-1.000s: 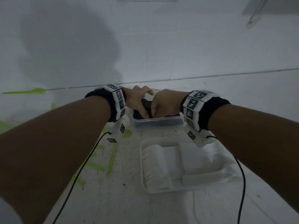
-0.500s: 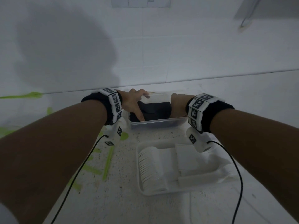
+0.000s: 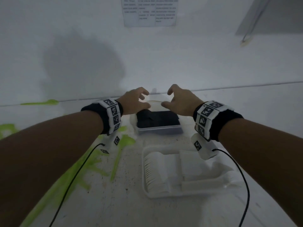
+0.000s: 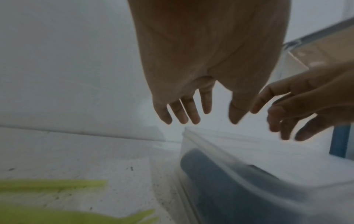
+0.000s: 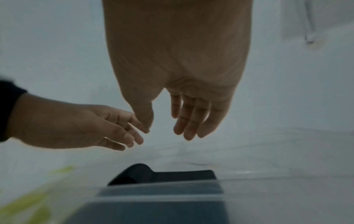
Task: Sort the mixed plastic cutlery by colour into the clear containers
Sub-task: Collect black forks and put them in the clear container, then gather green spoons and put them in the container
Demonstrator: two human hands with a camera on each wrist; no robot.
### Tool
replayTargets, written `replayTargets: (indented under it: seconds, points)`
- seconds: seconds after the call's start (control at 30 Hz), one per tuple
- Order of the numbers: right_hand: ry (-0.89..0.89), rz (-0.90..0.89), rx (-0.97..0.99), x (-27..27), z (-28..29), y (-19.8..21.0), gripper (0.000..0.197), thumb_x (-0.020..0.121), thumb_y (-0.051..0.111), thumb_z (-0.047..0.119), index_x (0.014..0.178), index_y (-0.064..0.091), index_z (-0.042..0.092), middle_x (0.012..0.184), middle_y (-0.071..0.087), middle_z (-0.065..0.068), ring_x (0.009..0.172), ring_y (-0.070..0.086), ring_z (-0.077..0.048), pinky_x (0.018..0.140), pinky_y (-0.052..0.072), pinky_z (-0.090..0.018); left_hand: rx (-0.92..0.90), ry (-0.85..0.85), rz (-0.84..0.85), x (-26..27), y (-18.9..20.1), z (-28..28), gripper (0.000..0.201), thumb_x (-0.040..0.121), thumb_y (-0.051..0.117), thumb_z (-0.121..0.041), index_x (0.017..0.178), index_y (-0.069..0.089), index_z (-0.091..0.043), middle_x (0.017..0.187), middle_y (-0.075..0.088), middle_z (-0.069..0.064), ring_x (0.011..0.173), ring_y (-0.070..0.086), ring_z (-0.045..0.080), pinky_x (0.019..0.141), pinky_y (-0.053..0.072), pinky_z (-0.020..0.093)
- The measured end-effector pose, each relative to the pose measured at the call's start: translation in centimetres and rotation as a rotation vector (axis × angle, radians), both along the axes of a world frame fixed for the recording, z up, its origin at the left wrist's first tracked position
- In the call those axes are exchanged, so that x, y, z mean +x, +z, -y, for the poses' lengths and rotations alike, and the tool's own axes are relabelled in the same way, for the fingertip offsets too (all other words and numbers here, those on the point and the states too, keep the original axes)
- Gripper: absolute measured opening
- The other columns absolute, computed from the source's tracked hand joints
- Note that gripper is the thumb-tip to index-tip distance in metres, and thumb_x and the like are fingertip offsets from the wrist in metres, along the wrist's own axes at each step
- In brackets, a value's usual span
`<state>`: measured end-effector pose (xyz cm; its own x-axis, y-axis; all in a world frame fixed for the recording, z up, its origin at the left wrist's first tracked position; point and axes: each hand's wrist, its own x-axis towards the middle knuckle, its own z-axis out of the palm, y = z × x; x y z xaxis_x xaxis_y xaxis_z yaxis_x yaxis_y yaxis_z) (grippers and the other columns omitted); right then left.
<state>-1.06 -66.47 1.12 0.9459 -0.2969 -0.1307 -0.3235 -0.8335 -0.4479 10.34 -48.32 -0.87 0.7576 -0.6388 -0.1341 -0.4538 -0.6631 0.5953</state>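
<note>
Since half a second earlier, both hands had lifted out of the clear container (image 3: 159, 128) and moved beyond its far rim. The left hand (image 3: 134, 100) and right hand (image 3: 182, 102) hovered with fingers loosely spread, released and grasping nothing. The black cutlery (image 3: 157, 119) lay packed inside that container, at 12 o'clock from the white cutlery tray (image 3: 180, 192). Green cutlery (image 3: 118, 161) was still scattered on the floor from about 9 to 7 o'clock of the tray. Something pale lay just past the far rim, too blurred to identify. The black batch seemed settled, so the green pieces probably came next: gathering several handles aligned would beat grabbing 1 at a time, and a third container, not clearly visible, was needed.
</note>
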Motion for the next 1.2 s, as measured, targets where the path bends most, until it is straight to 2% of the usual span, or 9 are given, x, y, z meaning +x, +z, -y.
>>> replayTargets:
  seconds: [0.1, 0.17, 0.23, 0.3, 0.37, 0.43, 0.63, 1.0, 1.2]
  points:
    - [0.051, 0.049, 0.321, -0.2, -2.0, 0.9, 0.060, 0.090, 0.069, 0.055, 0.136, 0.044, 0.025, 0.116, 0.064, 0.004, 0.106, 0.062, -0.015, 0.096, 0.049, -0.035, -0.005, 0.074, 0.115, -0.6, 1.9, -2.9, 0.035, 0.095, 0.069, -0.037, 0.123, 0.060, -0.020, 0.103, 0.067, -0.001, 0.101, 0.064, 0.021, 0.079, 0.043, 0.029]
    - [0.093, 0.076, 0.414, -0.2, -3.8, 1.1, 0.064, 0.088, 0.071, 0.057, 0.138, 0.045, 0.026, 0.115, 0.065, 0.006, 0.106, 0.062, -0.011, 0.099, 0.049, -0.034, 0.043, 0.117, 0.142, -1.3, 3.1, -5.2, 0.038, 0.094, 0.068, -0.041, 0.125, 0.058, -0.021, 0.102, 0.067, -0.002, 0.104, 0.064, 0.022, 0.080, 0.041, 0.028]
    - [0.125, 0.097, 0.435, 0.3, -5.7, 1.0, 0.066, 0.086, 0.070, 0.061, 0.136, 0.045, 0.026, 0.110, 0.067, 0.007, 0.102, 0.064, -0.012, 0.099, 0.052, -0.038, 0.139, 0.142, 0.120, -2.4, 4.0, -7.7, 0.061, 0.093, 0.069, -0.049, 0.143, 0.046, -0.023, 0.125, 0.065, 0.002, 0.119, 0.060, 0.023, 0.091, 0.043, 0.030]
    - [0.142, 0.108, 0.423, 0.7, -7.7, 1.0, 0.068, 0.084, 0.068, 0.066, 0.135, 0.045, 0.027, 0.110, 0.066, 0.003, 0.101, 0.065, -0.016, 0.096, 0.055, -0.043, 0.246, 0.149, 0.069, -3.6, 4.6, -10.2, 0.087, 0.091, 0.067, -0.057, 0.159, 0.025, -0.023, 0.153, 0.046, 0.007, 0.137, 0.049, 0.025, 0.108, 0.041, 0.036]
    - [0.152, 0.112, 0.431, 1.0, -9.8, 1.1, 0.070, 0.083, 0.067, 0.069, 0.135, 0.045, 0.027, 0.110, 0.066, 0.000, 0.101, 0.066, -0.020, 0.095, 0.056, -0.046, 0.308, 0.168, 0.024, -4.9, 5.0, -12.8, 0.096, 0.092, 0.064, -0.061, 0.163, 0.013, -0.022, 0.163, 0.033, 0.006, 0.144, 0.041, 0.025, 0.115, 0.036, 0.038]
    - [0.169, 0.095, 0.443, 1.1, -11.9, 1.1, 0.071, 0.083, 0.066, 0.070, 0.135, 0.044, 0.026, 0.104, 0.067, 0.000, 0.099, 0.067, -0.022, 0.094, 0.057, -0.047, 0.324, 0.199, 0.007, -5.9, 5.1, -15.5, 0.097, 0.092, 0.063, -0.061, 0.163, 0.010, -0.022, 0.163, 0.035, 0.006, 0.144, 0.041, 0.024, 0.114, 0.035, 0.037]
    - [0.217, 0.031, 0.308, 0.5, -17.3, 0.0, 0.068, 0.085, 0.067, 0.065, 0.135, 0.044, 0.025, 0.126, 0.064, -0.006, 0.113, 0.064, -0.025, 0.096, 0.053, -0.042, 0.299, 0.243, -0.032, -7.5, 4.4, -21.3, 0.089, 0.093, 0.065, -0.057, 0.161, 0.018, -0.024, 0.142, 0.057, 0.003, 0.129, 0.054, 0.022, 0.108, 0.043, 0.038]
    - [0.034, -0.030, 0.162, -4.6, -23.8, -3.5, 0.052, 0.095, 0.064, 0.049, 0.135, 0.047, 0.020, 0.119, 0.065, -0.006, 0.112, 0.061, -0.026, 0.096, 0.049, -0.037, 0.317, -0.019, -0.007, -7.9, 0.8, -26.2, 0.079, 0.094, 0.063, -0.057, 0.157, 0.029, -0.023, 0.145, 0.056, 0.005, 0.128, 0.054, 0.025, 0.107, 0.045, 0.041]
    - [-0.022, -0.083, 0.021, -8.6, -27.3, -7.0, 0.042, 0.097, 0.063, 0.040, 0.133, 0.051, 0.021, 0.122, 0.062, -0.006, 0.112, 0.059, -0.026, 0.094, 0.049, -0.037, 0.292, -0.151, -0.010, -8.9, -1.7, -28.3, 0.070, 0.093, 0.065, -0.056, 0.150, 0.039, -0.023, 0.132, 0.061, 0.005, 0.118, 0.059, 0.024, 0.104, 0.048, 0.042]
